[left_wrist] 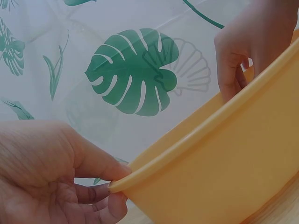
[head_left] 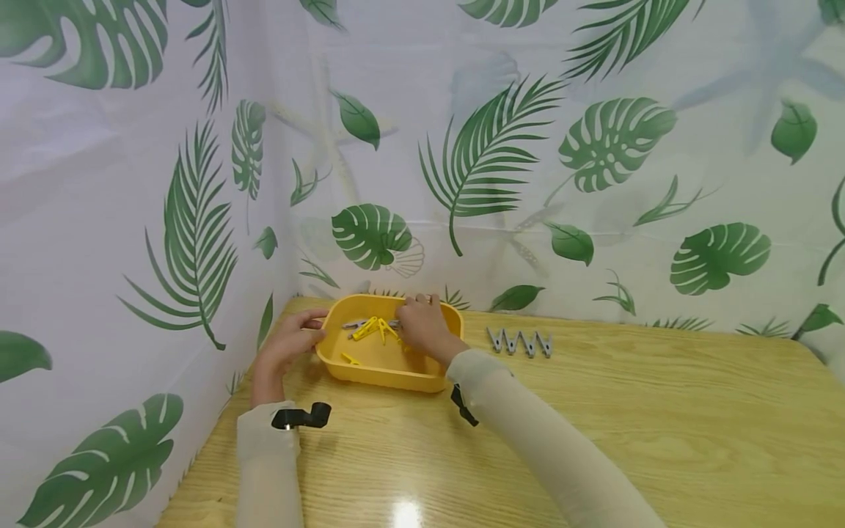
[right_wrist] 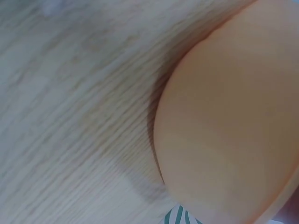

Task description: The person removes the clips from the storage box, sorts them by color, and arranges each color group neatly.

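A yellow plastic basin (head_left: 389, 378) stands on the table, with yellow clothespins (head_left: 366, 328) and grey clothespins (head_left: 354, 324) lying loose inside. My left hand (head_left: 297, 341) pinches the basin's left rim; in the left wrist view the thumb (left_wrist: 100, 161) lies over the rim and the fingers are bent beneath it. Over the far right wall my right hand (head_left: 425, 323) reaches down into the basin. Its fingertips are hidden behind the hand and the rim, so what they touch cannot be seen. The right wrist view shows mostly the basin's outer wall (right_wrist: 224, 116).
Right of the basin, several grey clothespins (head_left: 520, 342) lie in a row on the wooden table (head_left: 627, 411). A leaf-patterned sheet (head_left: 396, 147) hangs close behind the basin and along the left side.
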### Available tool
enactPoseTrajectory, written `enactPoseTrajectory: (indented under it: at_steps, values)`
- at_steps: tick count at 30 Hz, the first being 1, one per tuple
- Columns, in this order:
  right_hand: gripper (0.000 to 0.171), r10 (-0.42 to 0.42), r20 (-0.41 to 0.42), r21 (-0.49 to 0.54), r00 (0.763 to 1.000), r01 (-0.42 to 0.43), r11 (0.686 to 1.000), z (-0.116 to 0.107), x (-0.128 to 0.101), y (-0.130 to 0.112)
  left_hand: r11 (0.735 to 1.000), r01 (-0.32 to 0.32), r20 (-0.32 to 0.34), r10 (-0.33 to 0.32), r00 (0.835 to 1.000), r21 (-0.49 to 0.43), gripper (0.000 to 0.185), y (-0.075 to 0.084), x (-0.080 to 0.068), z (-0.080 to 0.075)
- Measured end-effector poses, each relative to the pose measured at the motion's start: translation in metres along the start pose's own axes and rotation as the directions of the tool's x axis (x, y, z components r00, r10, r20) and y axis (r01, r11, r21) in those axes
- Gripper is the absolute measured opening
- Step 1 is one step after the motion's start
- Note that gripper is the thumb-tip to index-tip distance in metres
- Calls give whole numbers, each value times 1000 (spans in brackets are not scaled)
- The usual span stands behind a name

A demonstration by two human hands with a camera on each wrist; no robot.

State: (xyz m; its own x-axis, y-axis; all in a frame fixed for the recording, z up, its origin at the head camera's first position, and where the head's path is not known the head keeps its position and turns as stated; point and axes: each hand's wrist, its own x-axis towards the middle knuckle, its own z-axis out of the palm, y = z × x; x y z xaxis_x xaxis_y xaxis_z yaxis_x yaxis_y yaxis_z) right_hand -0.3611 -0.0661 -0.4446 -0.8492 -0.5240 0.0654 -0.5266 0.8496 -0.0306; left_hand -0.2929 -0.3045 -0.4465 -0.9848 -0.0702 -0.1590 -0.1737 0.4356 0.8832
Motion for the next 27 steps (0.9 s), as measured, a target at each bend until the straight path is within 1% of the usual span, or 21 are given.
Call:
enactPoseTrajectory:
  at_steps: [7,9,16,21,24,27]
  values:
    - [19,19,40,12,999,-19,1000,1,0,0,1000,1,-7,-1,1000,-5,51,2,-3,1]
    - [19,22,49,0,999,-22,1000,1,1,0,1000,6,0,-6,1000,-3,51,1,-2,1]
    - [13,8,63,-51,998,-5,999,0,2,0,1000,15,-17,-15,1000,11,51,0,0,1]
    - [15,4,74,-67,997,1,998,2,4,2,1000,14,-18,-14,1000,5,51,2,-2,3]
    - [17,5,74,-62,997,0,998,3,5,4,1000,11,-16,-11,1000,4,51,2,-1,3]
    - [20,2,88,-26,996,0,1000,4,4,6,1000,15,-18,-15,1000,-1,51,1,0,3]
